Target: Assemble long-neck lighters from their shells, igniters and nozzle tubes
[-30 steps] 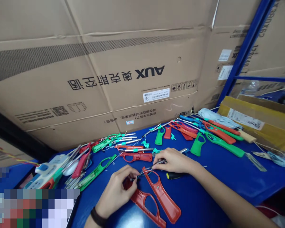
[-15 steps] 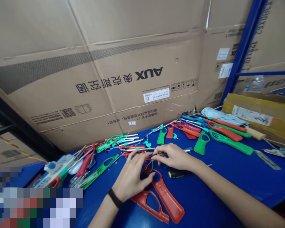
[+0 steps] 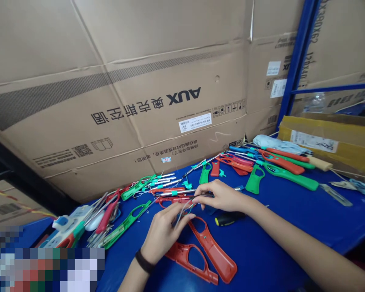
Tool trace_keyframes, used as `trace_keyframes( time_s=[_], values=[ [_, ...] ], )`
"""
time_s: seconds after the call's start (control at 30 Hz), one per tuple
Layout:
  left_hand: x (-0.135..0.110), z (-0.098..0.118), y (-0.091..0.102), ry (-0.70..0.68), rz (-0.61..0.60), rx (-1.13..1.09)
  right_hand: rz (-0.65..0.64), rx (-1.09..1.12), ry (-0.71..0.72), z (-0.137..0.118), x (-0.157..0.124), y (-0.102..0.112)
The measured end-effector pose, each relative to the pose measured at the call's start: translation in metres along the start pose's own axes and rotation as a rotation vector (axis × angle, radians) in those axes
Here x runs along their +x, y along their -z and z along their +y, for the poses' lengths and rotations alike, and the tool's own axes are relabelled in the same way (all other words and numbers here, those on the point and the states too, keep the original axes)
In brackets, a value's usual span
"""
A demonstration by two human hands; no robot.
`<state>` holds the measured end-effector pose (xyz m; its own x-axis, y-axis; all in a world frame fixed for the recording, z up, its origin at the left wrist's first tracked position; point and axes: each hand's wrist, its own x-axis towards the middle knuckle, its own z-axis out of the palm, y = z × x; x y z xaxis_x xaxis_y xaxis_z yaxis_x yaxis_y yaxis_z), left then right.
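Note:
My left hand (image 3: 164, 227) is closed, thumb against fingers, on a thin pale wire (image 3: 180, 214) that rises towards the other hand. Fingertips of my right hand (image 3: 220, 196) are pinched together at the wire's upper end; a dark slim piece shows there, too small to name. Just below the hands lie two orange lighter handle shells: one with its hollow inside up (image 3: 215, 251), the other (image 3: 187, 256) with an oval finger hole. Under my right wrist rests a screwdriver (image 3: 226, 219) with a black and yellow handle.
Along the back lie several lighter parts, metal tubes and a green shell (image 3: 128, 223). A power strip (image 3: 68, 227) sits at left. At right are green handles (image 3: 292, 175), a blade-like strip (image 3: 336, 194) and a yellow-taped box (image 3: 316, 140). Large cardboard (image 3: 158, 73) stands behind.
My left hand has drawn its fingers in from a spread pose and now pinches the pale wire. My right hand stays pinched in nearly the same spot. The view has shifted slightly.

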<state>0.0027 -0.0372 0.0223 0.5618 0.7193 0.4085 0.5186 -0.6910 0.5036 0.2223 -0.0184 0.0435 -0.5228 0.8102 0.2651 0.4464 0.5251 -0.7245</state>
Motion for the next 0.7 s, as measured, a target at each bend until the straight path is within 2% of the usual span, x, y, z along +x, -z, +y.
trace_keyframes(
  time_s=[0.23,0.47,0.57,0.7],
  values=[
    [0.0012,0.0055,0.0068,0.109,0.021,-0.147,-0.071,0.094,-0.012,0.0007,0.0005,0.0006],
    [0.0019,0.0068,0.008,0.13,0.006,-0.242,0.003,0.103,-0.03,0.0005,-0.0006,-0.0009],
    [-0.0001,0.0026,0.0063,0.08,-0.003,-0.21,0.009,0.092,-0.003,0.0008,-0.0011,-0.0031],
    [-0.0024,-0.0004,0.0064,-0.085,0.022,-0.087,0.01,0.185,0.028,0.0028,0.0,-0.004]
  ],
)
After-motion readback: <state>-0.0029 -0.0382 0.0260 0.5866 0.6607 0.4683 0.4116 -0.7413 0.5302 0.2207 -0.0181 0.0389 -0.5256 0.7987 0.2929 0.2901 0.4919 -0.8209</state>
